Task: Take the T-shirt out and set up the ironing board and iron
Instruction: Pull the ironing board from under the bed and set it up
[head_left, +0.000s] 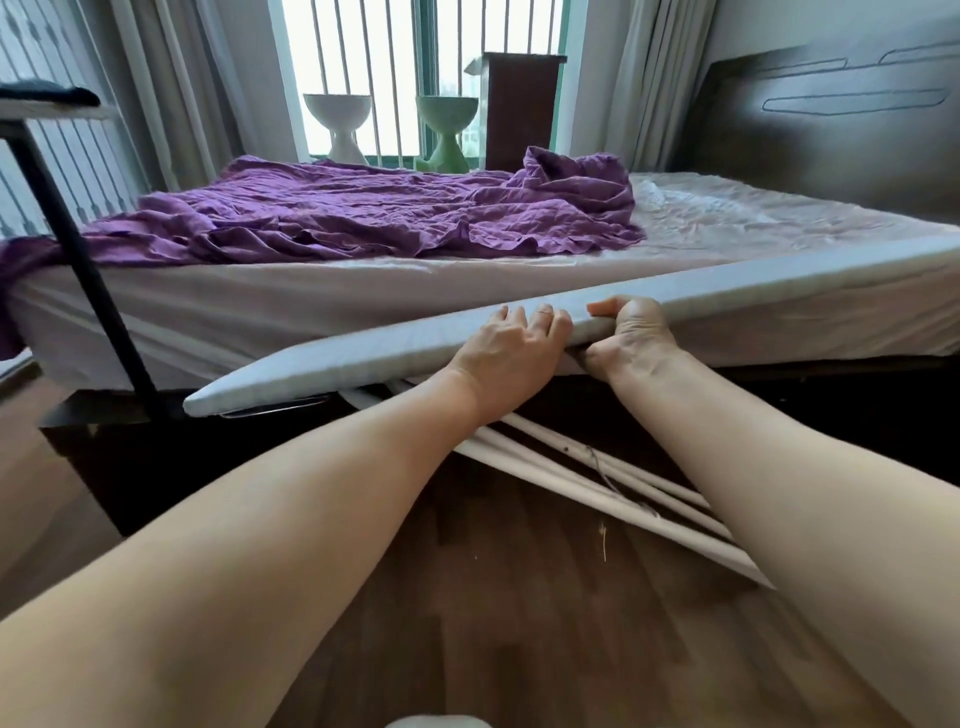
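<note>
Two hands: the left hand (511, 345) and right hand (631, 338) sit side by side, almost touching, on the near edge of the ironing board (810, 291), roughly midway along it.
Fingers: the left fingers (543, 318) hook over the top face. The right thumb lies on top with the rest curled underneath, so both hands hold the board.
Board position: lifted off the floor (519, 597), between the person and the side of the bed (260, 296).
Long axis: it runs from the narrow nose, low on the left, up to the wide end on the right, tilted and roughly along the bed.
Legs: white tubes (571, 470) hang under the board, slanting down to the right. They look not yet spread.
Coming move: the legs lie below and right of the fingers, so the right hand is nearer to reach them while the left steadies the board.
</note>
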